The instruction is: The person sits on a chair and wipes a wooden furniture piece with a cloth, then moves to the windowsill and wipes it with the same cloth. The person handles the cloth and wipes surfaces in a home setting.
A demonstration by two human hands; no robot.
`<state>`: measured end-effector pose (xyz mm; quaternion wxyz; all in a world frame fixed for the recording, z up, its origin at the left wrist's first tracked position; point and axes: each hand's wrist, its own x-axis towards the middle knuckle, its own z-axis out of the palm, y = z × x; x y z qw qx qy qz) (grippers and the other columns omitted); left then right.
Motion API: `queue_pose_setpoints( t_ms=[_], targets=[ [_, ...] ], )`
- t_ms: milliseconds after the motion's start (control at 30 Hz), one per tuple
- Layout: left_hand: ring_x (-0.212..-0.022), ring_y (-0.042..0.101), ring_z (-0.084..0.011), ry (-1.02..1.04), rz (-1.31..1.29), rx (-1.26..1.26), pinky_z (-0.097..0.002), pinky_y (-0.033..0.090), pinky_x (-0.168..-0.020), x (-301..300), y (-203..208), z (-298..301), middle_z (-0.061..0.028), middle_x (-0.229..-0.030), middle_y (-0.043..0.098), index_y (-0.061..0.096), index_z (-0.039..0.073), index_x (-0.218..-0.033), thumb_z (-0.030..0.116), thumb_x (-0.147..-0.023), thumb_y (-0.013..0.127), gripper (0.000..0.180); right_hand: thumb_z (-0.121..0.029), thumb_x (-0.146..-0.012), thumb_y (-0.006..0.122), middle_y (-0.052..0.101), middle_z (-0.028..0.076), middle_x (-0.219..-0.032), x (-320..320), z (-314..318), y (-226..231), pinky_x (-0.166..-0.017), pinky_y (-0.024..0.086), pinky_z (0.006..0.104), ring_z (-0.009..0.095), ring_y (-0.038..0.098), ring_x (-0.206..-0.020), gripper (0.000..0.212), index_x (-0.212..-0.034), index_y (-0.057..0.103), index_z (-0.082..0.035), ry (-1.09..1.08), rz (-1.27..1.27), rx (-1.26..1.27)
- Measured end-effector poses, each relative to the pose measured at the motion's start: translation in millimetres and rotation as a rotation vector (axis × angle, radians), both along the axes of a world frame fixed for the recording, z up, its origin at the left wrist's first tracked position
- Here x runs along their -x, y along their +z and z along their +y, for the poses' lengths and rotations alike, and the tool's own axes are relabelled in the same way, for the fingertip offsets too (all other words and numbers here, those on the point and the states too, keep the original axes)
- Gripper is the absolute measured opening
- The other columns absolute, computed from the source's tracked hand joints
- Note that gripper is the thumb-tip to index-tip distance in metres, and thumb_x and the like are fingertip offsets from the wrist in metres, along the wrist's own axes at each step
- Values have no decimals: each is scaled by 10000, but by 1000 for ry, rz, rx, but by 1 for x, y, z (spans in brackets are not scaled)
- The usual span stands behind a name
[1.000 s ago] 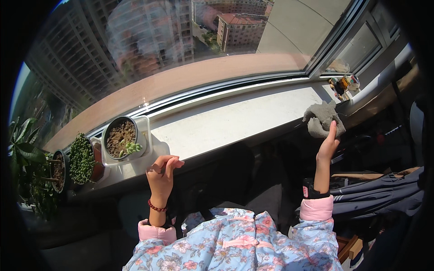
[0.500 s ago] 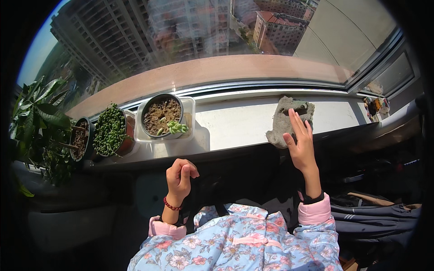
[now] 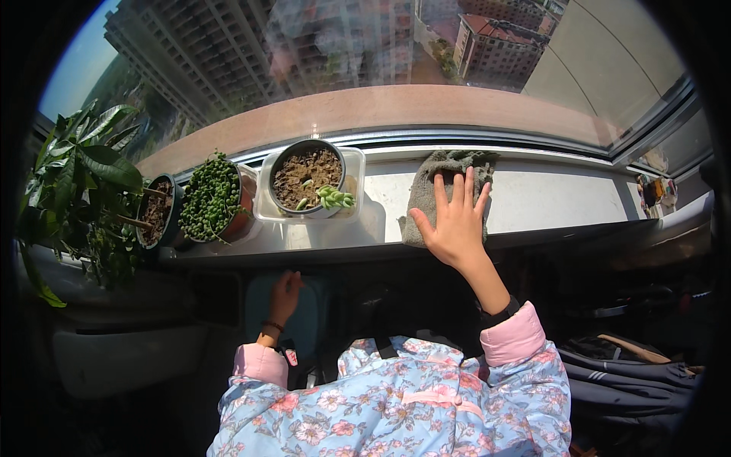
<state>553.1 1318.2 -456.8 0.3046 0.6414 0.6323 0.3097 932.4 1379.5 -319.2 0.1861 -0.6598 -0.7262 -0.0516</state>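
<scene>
Grey cloth (image 3: 425, 186) lies on a white windowsill (image 3: 556, 199) in the head camera's view, beneath a person's right hand (image 3: 455, 223), which rests flat on it, fingers spread, unclenched. The left hand (image 3: 285, 297) hangs in shadow below the sill's edge; its grip cannot be told. A potted succulent (image 3: 335, 197) stands left of the cloth.

Grey cloth (image 3: 423, 204): looked rough-textured and uneven-edged
Pose: lay spread out, creased, its far end bunched
Place: spanned the windowsill (image 3: 548, 199) from front edge to near back edge, well apart from the right end
</scene>
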Motion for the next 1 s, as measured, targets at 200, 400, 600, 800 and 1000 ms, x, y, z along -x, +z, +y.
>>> queue_pose_setpoints(
  t_ms=[200, 400, 600, 800, 1000],
  targets=[
    [-888, 642, -333, -271, 299, 103, -445, 493, -755, 65, -95, -14, -185, -927, 650, 628, 47, -970, 290, -966, 465, 293, -414, -874, 451, 383, 307, -1331, 87, 15, 12, -1085, -24, 656, 486, 174, -1367, 673, -1356, 396, 53, 138, -22, 75],
    [-1044, 589, -334, -306, 473, 399, -433, 452, -924, 123, -134, -45, -173, -1119, 621, 562, 83, -1203, 371, -981, 378, 407, -296, -857, 506, 348, 345, -1358, 95, 17, 9, -1137, 159, 505, 474, 200, -1366, 704, -1377, 294, 129, 212, 117, 71],
    [-1062, 590, -305, -211, 448, 521, -407, 437, -957, 142, -146, -71, -155, -1093, 641, 618, 80, -1136, 419, -946, 459, 420, -223, -917, 431, 431, 209, -1370, 63, 20, 1, -1130, 195, 487, 413, 287, -1350, 488, -1351, 423, 0, 149, 109, -9],
    [-810, 641, -323, -20, 373, 390, -438, 495, -760, 156, -148, -91, -156, -816, 672, 690, 56, -781, 431, -897, 539, 421, -229, -940, 390, 459, 169, -1371, -24, 12, 1, -1146, 180, 436, 351, 290, -1367, 460, -1329, 460, 6, -51, 95, 90],
    [-722, 622, -350, -212, 649, 205, -504, 470, -790, 156, -162, -104, -158, -714, 645, 673, 72, -688, 362, -893, 509, 391, -294, -983, 322, 408, 172, -1423, -116, 12, -6, -1154, 133, 414, 315, 207, -1415, 508, -1377, 408, 14, -467, 2, 174]
  ],
)
